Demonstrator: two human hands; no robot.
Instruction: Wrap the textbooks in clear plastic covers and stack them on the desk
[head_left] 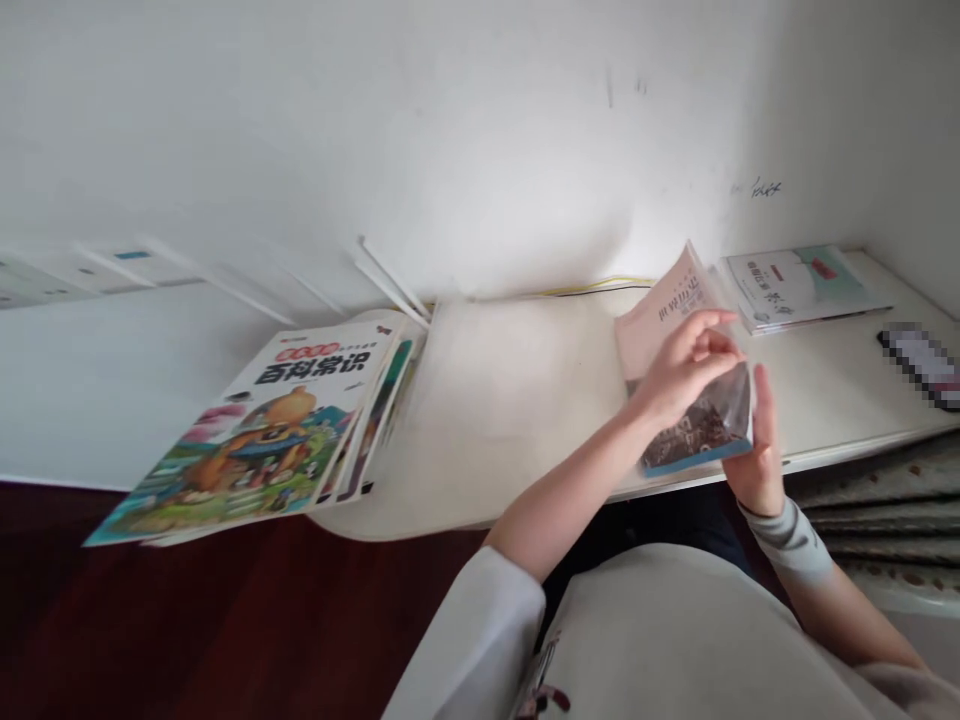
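Note:
A paperback book (694,435) with a pale pink upper cover, a dark picture below and a blue bottom edge is tilted up above the front of the white table. Its surface looks glossy, like clear film, near the lower right corner. My right hand (756,470) grips that lower right side, thumb up along the edge and the other fingers hidden behind. Across the front of the cover reaches my left hand (694,365), its fingers bent and closed at the book's right edge. Exactly what the left fingertips pinch is blurred.
Large picture books (262,430) lie stacked at the left, overhanging the table's (517,390) front edge. Thinner books (810,285) are piled at the back right, with a blurred phone (922,360) nearby. A yellow and black cable (600,285) runs along the wall.

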